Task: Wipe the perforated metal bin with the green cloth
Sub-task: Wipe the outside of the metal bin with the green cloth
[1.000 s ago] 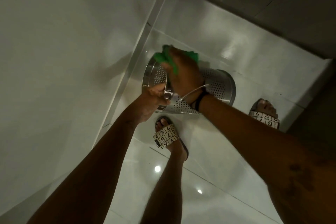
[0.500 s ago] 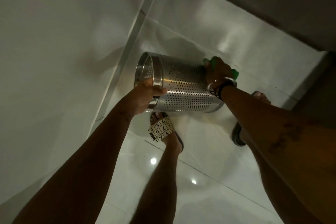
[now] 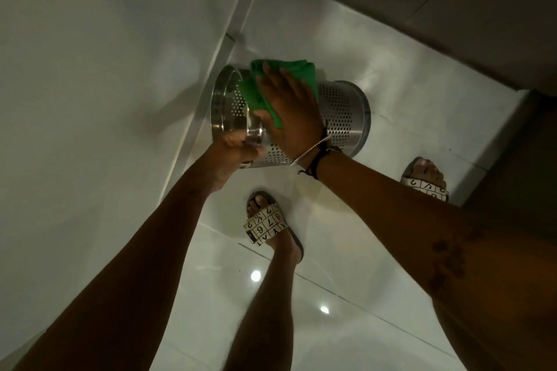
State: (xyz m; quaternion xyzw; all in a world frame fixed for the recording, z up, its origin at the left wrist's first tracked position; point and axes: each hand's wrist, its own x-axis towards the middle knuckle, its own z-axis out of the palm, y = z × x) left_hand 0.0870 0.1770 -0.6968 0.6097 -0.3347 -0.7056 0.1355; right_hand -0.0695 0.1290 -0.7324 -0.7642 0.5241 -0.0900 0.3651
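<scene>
The perforated metal bin (image 3: 342, 113) is held on its side above the floor, its open mouth turned to the left. My left hand (image 3: 233, 147) grips the bin's near rim from below. The green cloth (image 3: 259, 90) is bunched against the bin's upper side close to the mouth. My right hand (image 3: 291, 108) lies flat on the cloth with fingers spread, pressing it onto the metal. The part of the bin under that hand is hidden.
A white tiled wall (image 3: 90, 99) rises at the left, meeting the glossy floor (image 3: 346, 295). A dark cabinet or door (image 3: 422, 9) stands at the upper right. My feet in patterned sandals, the left one (image 3: 265, 226) and the right one (image 3: 425, 181), stand below the bin.
My right hand slid the cloth from the bin's closed end back along the side to the open mouth. The bin stayed sideways in my left hand.
</scene>
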